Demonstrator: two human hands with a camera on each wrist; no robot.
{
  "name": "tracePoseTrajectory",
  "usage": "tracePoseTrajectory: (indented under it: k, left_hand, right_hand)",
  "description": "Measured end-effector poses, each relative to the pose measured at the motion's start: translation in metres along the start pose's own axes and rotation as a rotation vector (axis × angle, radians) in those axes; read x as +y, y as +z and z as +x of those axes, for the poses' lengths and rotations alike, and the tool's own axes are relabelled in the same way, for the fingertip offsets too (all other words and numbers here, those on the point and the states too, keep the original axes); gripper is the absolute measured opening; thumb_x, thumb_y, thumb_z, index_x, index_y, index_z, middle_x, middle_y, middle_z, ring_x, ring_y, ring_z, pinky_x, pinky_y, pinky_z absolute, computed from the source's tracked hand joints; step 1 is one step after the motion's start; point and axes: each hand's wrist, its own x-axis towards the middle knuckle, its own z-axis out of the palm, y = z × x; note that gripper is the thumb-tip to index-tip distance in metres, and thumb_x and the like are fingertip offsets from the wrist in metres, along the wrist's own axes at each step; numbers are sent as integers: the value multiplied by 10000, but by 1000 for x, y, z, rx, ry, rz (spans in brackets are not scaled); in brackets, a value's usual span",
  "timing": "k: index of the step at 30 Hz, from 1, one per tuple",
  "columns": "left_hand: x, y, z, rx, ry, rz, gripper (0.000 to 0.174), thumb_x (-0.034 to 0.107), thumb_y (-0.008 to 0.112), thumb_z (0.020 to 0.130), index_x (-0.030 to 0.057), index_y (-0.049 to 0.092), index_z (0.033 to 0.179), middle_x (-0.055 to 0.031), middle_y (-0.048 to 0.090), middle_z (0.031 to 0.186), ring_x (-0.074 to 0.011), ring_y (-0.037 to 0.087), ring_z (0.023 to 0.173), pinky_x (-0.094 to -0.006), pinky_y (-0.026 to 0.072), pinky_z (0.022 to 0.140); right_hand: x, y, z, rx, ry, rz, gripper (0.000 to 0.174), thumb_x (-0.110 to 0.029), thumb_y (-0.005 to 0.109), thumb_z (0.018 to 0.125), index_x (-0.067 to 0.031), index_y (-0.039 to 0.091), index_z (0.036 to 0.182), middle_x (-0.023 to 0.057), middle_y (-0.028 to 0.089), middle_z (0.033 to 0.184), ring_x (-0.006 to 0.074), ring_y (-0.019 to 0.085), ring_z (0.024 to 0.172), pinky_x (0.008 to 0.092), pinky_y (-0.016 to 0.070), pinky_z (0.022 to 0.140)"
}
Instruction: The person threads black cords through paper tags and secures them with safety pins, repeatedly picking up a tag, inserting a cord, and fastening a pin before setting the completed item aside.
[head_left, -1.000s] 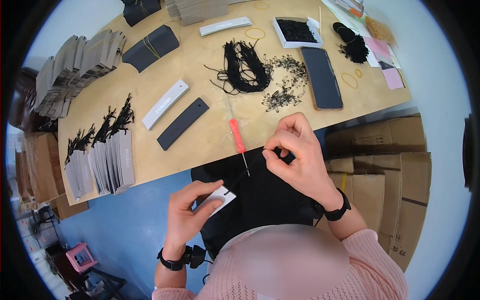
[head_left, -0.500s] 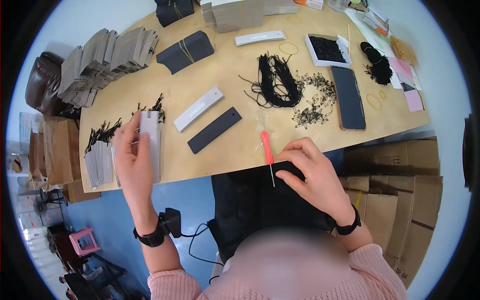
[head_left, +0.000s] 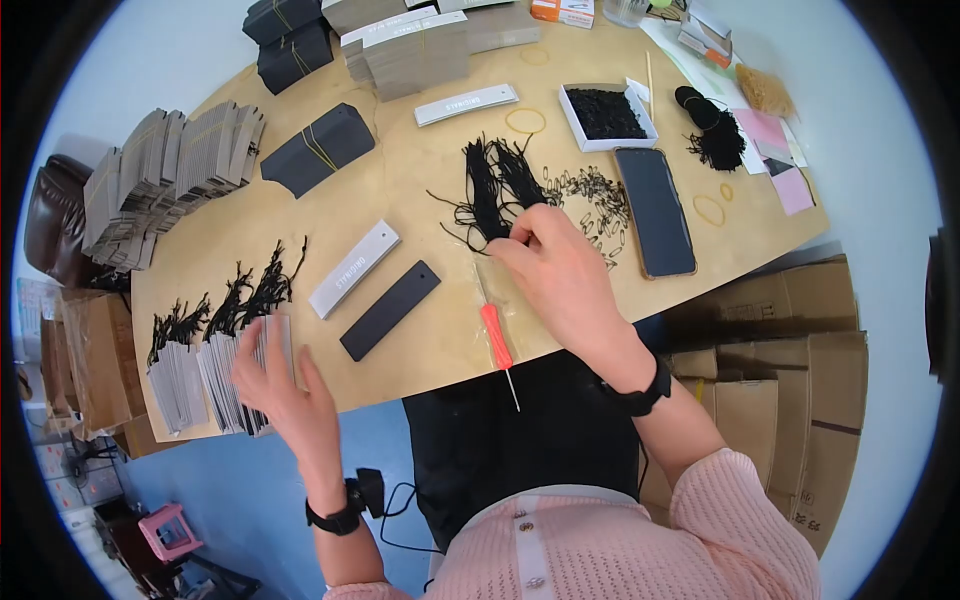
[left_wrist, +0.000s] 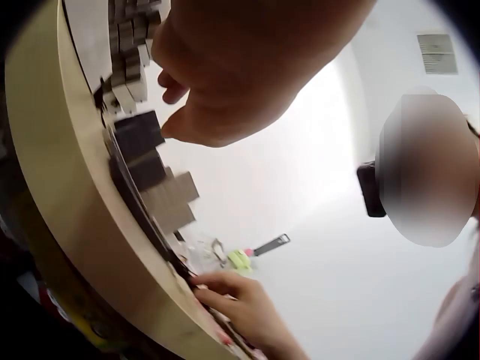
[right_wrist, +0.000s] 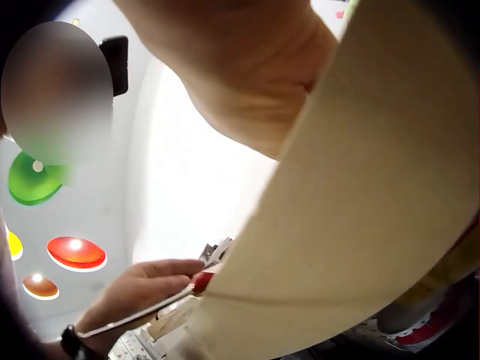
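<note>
My left hand (head_left: 268,352) hovers with spread, straight fingers over the row of grey tags (head_left: 225,372) with black strings at the table's near left edge; it holds nothing. The left wrist view shows that left hand (left_wrist: 247,67) just above those tags (left_wrist: 142,146). My right hand (head_left: 515,237) reaches forward to the bundle of black strings (head_left: 487,185), and its thumb and fingertips pinch at the bundle's lower edge. A red-handled awl (head_left: 496,342) lies at the table edge below that hand, its needle sticking out past the edge.
A grey tag (head_left: 353,268) and a black tag (head_left: 390,310) lie mid-table. Safety pins (head_left: 592,195), a phone (head_left: 655,210), a white box (head_left: 605,115) and rubber bands are at the right. Tag stacks (head_left: 165,170) fill the left. Cardboard boxes (head_left: 770,360) stand beside me.
The left hand carried the strung tag to the row at the left, set it down and let go. The right hand let the string go and reached forward to the string bundle.
</note>
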Motion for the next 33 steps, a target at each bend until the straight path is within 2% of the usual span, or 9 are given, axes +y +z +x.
tracePoseTrajectory:
  k: [1,3,7,10,15,22,27,29,33]
  left_hand:
    - [10,-6,0,1,-1,-2,545,-20,643,842,66,561,1374,-168,537,1312,-352,495,1208,-471,365,1010]
    - [31,-14,-2,-247,58,-629,489,27,670,860,59,578,1339,-155,607,1221,-295,578,1125,-406,437,961]
    - [86,-24,5,-955,-594,-1682,340,203,566,1026,-23,579,1280,-114,660,1180,-196,633,1074,-369,490,951]
    - [110,6,16,-1165,-893,-2101,400,302,483,1067,-31,570,1271,-101,667,1146,-204,635,1073,-373,507,948]
    - [119,36,37,-1177,-1035,-2156,321,249,467,1065,12,573,1254,-14,645,961,-163,628,921,-346,519,842]
    - [102,50,49,-1115,-1101,-2272,277,189,527,1043,-9,573,1231,9,601,846,-100,560,741,-311,494,744]
    - [98,36,44,-953,-1208,-2199,248,176,563,1025,-10,588,1186,11,586,800,-101,530,673,-279,464,650]
    - [94,22,30,-954,-1141,-2034,217,201,558,1029,29,587,1158,21,549,791,-85,491,638,-229,411,521]
    - [90,-3,-16,-1033,-890,-2002,223,219,573,1017,27,619,1122,-17,639,851,-99,587,690,-220,439,494]
  right_hand:
    - [1,4,3,-15,-35,-87,125,-46,673,816,-47,668,941,72,524,940,238,583,901,347,508,711]
    - [4,9,6,1,-28,-66,128,-38,678,805,-40,665,932,77,526,940,244,586,893,347,507,701]
    - [-17,-13,1,60,10,269,157,-10,698,773,-23,648,922,82,552,965,276,596,856,361,513,698]
    - [-32,-25,-17,136,-132,359,188,-2,714,754,-26,639,925,83,580,1004,286,603,826,371,516,713]
    - [-59,-45,-58,76,-177,396,212,-24,732,744,-37,644,936,81,605,898,271,590,789,362,507,696]
    - [-65,-65,-91,-81,-45,625,195,49,743,733,-27,654,889,53,621,726,195,571,596,300,450,525]
    - [-67,-96,-98,-201,279,886,108,-16,705,870,-27,610,920,14,584,658,81,522,501,261,414,498]
    - [-62,-102,-103,-185,403,955,107,-26,688,895,-20,593,944,3,577,636,53,509,500,240,396,490]
    - [-62,-100,-93,-18,706,1044,85,-40,624,965,-18,546,992,-33,547,573,3,441,487,208,333,455]
